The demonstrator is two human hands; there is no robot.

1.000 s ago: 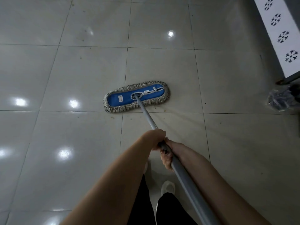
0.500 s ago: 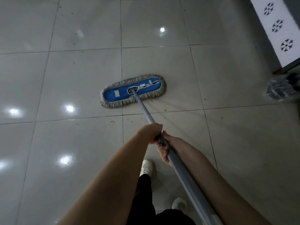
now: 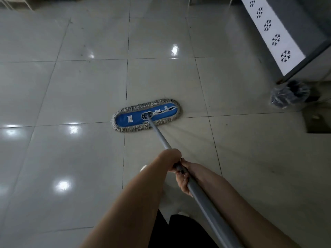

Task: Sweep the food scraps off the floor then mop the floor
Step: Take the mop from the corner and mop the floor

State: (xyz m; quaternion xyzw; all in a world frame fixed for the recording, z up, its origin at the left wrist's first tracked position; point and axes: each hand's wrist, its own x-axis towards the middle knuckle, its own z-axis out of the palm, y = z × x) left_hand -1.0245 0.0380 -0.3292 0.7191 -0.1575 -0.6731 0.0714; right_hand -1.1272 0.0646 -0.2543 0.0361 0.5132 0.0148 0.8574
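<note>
A flat mop with a blue pad and grey fringe (image 3: 146, 115) lies on the glossy tiled floor (image 3: 71, 86), across a grout line in the middle of the view. Its grey metal handle (image 3: 202, 196) slants down to the bottom right. My left hand (image 3: 171, 158) grips the handle from above. Just behind it my right hand (image 3: 183, 179) grips the same handle from below, fingers curled round it. A few small dark specks dot the tiles.
A grey cabinet with a white patterned panel (image 3: 272, 36) stands at the top right. A small bin lined with a clear bag (image 3: 289, 94) sits by its foot. A dark floor opening (image 3: 317, 122) lies at the right edge. My shoes and dark trousers show below.
The mop head has shifted right and nearer to me across the tiles, and my view has tilted up, showing more floor ahead. Both hands keep their grip on the handle.
</note>
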